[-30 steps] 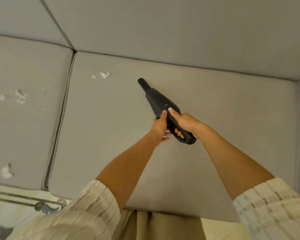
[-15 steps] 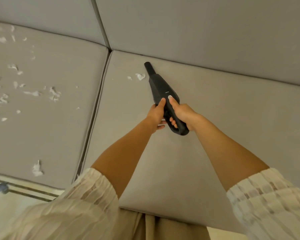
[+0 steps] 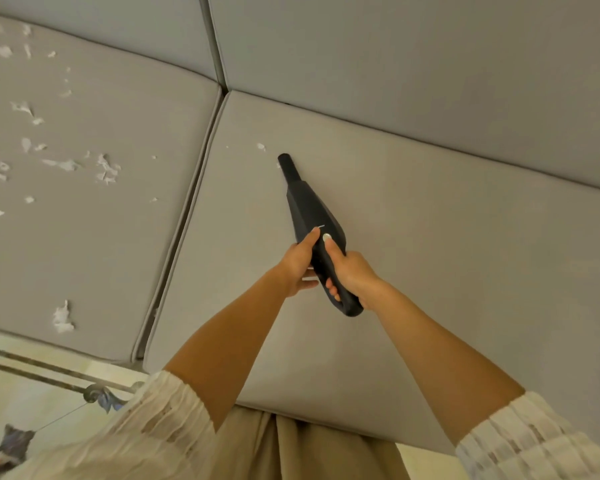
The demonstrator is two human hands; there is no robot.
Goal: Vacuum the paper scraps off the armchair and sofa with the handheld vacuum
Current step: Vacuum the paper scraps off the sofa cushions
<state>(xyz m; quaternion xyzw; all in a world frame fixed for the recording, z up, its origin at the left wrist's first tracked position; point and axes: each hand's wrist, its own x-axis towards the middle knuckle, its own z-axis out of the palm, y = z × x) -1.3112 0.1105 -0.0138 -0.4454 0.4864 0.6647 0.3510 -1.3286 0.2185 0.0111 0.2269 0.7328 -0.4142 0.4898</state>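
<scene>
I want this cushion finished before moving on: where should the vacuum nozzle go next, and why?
Probably a short push forward and a little left. The handheld vacuum, gripped by the right hand and steadied by the left hand, has its nozzle just short of a small paper scrap, with a tinier fleck further left. Most scraps lie on the left cushion.

Both your arms reach forward, your right hand (image 3: 352, 277) curled in a grip, left hand (image 3: 298, 263) bracing alongside, thumb extended.
</scene>
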